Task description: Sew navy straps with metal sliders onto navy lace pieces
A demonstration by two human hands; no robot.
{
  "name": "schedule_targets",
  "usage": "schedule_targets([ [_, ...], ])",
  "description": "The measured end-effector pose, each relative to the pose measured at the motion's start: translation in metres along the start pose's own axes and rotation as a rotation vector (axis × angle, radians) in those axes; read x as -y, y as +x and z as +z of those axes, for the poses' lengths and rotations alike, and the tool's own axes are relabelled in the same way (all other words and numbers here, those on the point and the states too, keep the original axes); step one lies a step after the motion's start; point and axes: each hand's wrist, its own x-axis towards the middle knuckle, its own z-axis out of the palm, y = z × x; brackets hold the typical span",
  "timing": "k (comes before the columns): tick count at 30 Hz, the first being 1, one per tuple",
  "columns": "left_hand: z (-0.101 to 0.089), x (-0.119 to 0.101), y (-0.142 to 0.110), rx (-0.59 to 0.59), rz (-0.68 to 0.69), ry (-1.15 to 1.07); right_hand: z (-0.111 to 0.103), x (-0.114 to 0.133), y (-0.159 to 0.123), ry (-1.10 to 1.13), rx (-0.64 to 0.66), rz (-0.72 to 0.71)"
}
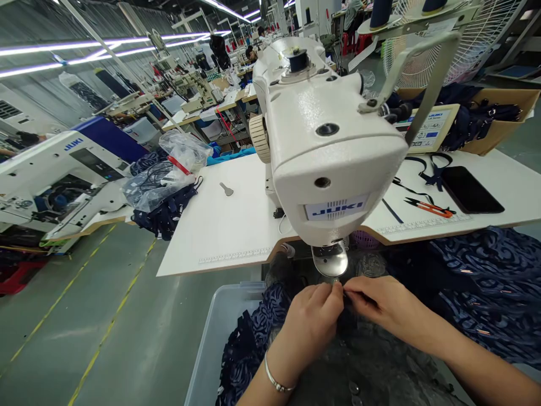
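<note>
Because the sewing head (333, 141) overhangs just beyond the grip, left hand (310, 318) and right hand (382, 299) pinch narrowly near its metal guard (332, 265), apparently for fine control, anything held too hidden to tell, with orange snips (431, 208) beyond, rightward, likely for reach.

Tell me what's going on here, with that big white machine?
A person's left hand and right hand are close together, fingers pinched, just below the shiny metal part of a white JUKI machine. What they're pinching is too hidden to tell. Orange-handled snips and a phone lie on the white tabletop. Dark blue patterned cloth sits in a pale bin.
</note>
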Motion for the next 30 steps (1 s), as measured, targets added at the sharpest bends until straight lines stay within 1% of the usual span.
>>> schedule_targets([
  [1,-0.002,-0.002,0.002,0.044,-0.077,-0.093,0.002,0.0,0.0,-0.003,-0.026,0.037],
  [3,-0.006,-0.006,0.006,0.138,-0.24,-0.287,0.006,0.0,0.0,0.066,-0.068,0.146],
  [4,-0.008,-0.008,0.008,0.169,-0.299,-0.368,0.008,0.0,0.0,0.123,-0.08,0.196],
  [5,-0.009,-0.008,0.01,0.183,-0.33,-0.436,0.009,0.0,0.0,0.187,-0.086,0.236],
  [6,-0.01,-0.008,0.01,0.178,-0.337,-0.494,0.01,0.0,0.001,0.255,-0.084,0.264],
  [8,-0.01,-0.007,0.01,0.128,-0.312,-0.598,0.009,-0.001,0.003,0.401,-0.061,0.31],
  [11,-0.009,-0.004,0.008,0.025,-0.236,-0.711,0.006,-0.001,0.005,0.59,0.072,0.357],
  [12,-0.008,-0.003,0.007,0.003,-0.217,-0.739,0.004,-0.002,0.005,0.62,0.113,0.36],
  [13,-0.008,-0.003,0.007,-0.005,-0.205,-0.765,0.001,-0.002,0.005,0.625,0.128,0.353],
  [14,-0.008,-0.002,0.006,-0.009,-0.21,-0.782,-0.002,-0.003,0.005,0.603,0.112,0.334],
  [16,-0.009,-0.003,0.006,-0.016,-0.271,-0.788,-0.009,-0.003,0.003,0.487,0.028,0.257],
  [18,-0.008,-0.004,0.007,-0.034,-0.373,-0.789,-0.018,-0.003,0.003,0.305,-0.035,0.156],
  [19,-0.007,-0.004,0.007,-0.049,-0.432,-0.809,-0.022,-0.002,0.004,0.215,-0.044,0.102],
  [21,-0.005,-0.005,0.008,-0.066,-0.534,-0.885,-0.028,0.0,0.006,0.07,-0.052,-0.006],
  [22,-0.003,-0.006,0.008,-0.071,-0.576,-0.925,-0.029,0.0,0.007,0.012,-0.082,-0.063],
  [23,-0.002,-0.006,0.008,-0.073,-0.613,-0.957,-0.029,0.0,0.008,-0.043,-0.146,-0.122],
  [24,-0.002,-0.005,0.008,-0.07,-0.641,-0.977,-0.027,0.0,0.008,-0.099,-0.252,-0.172],
  [26,-0.001,-0.004,0.007,-0.083,-0.68,-0.981,-0.022,-0.003,0.006,-0.182,-0.506,-0.248],
  [27,0.0,-0.004,0.008,-0.1,-0.696,-0.972,-0.018,-0.006,0.004,-0.18,-0.577,-0.276],
  [28,0.0,-0.004,0.008,-0.12,-0.708,-0.96,-0.014,-0.009,0.001,-0.145,-0.578,-0.293],
  [29,0.0,-0.004,0.009,-0.137,-0.714,-0.949,-0.01,-0.011,-0.002,-0.084,-0.515,-0.293],
  [30,0.0,-0.004,0.009,-0.146,-0.714,-0.943,-0.005,-0.014,-0.004,-0.008,-0.414,-0.273],
])
